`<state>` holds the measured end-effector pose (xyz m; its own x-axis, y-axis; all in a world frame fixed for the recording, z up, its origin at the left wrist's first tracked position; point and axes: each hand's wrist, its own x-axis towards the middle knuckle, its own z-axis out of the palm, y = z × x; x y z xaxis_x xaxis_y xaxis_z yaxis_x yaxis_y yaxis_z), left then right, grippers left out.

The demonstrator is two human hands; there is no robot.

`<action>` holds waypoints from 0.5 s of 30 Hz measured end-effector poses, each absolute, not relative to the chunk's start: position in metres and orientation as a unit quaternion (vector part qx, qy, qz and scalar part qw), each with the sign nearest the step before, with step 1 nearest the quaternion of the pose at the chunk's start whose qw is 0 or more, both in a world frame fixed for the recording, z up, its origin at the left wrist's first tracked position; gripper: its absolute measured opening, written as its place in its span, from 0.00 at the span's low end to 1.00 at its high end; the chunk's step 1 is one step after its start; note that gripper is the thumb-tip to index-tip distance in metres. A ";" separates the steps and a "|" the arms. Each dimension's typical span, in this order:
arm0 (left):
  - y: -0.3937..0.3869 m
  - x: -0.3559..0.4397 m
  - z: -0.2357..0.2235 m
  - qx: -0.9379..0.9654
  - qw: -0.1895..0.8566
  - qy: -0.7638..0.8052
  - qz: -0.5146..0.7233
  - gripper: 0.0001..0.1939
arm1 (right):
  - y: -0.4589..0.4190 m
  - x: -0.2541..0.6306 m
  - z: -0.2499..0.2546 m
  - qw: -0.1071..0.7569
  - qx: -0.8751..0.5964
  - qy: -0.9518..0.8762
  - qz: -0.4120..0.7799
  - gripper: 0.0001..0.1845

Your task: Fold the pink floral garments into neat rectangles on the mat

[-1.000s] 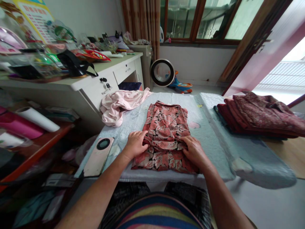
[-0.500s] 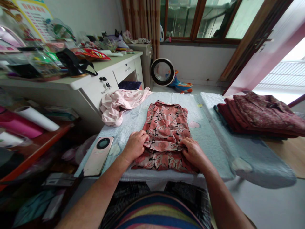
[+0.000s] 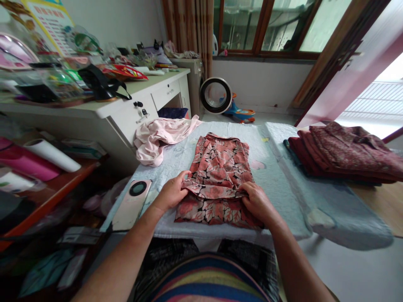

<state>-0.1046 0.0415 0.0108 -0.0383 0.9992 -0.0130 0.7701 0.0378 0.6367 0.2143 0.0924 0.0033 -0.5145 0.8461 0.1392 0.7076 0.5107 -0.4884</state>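
A red garment with a leaf print (image 3: 222,161) lies folded into a rough rectangle on the cloth-covered table (image 3: 277,201). Across its lower part runs a raised fold. At the left end of that fold, my left hand (image 3: 172,189) pinches the fabric between thumb and fingers. My right hand (image 3: 255,200) grips the right end, its fingers curled over the edge. The garment's bottom section lies flat below the fold, near the table's front edge.
A phone (image 3: 130,205) lies at the table's left edge. Behind it is a crumpled pink garment (image 3: 157,138). Folded dark red clothes (image 3: 346,153) are stacked at the right. A cluttered desk (image 3: 126,109) stands left, and a washing machine with its round door (image 3: 215,95) open is beyond.
My left hand has moved slightly left and drawn the end of the fold outward. My right hand stays on its end. The view has shifted a little.
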 end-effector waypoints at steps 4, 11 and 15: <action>0.042 -0.104 0.006 0.673 0.287 0.603 0.317 0.34 | 0.093 0.214 0.004 0.183 -0.454 -0.850 0.194 0.15; 0.041 -0.108 0.009 0.663 0.347 0.549 0.374 0.35 | 0.095 0.214 0.003 0.182 -0.455 -0.852 0.183 0.15; 0.039 -0.107 0.012 0.665 0.399 0.513 0.369 0.36 | 0.095 0.215 0.002 0.185 -0.452 -0.854 0.180 0.14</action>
<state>-0.1071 0.0386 0.0124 0.2026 0.9759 0.0806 0.3874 -0.1554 0.9087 0.2150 0.0953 0.0017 -0.5234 0.8383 0.1528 0.7048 0.5267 -0.4753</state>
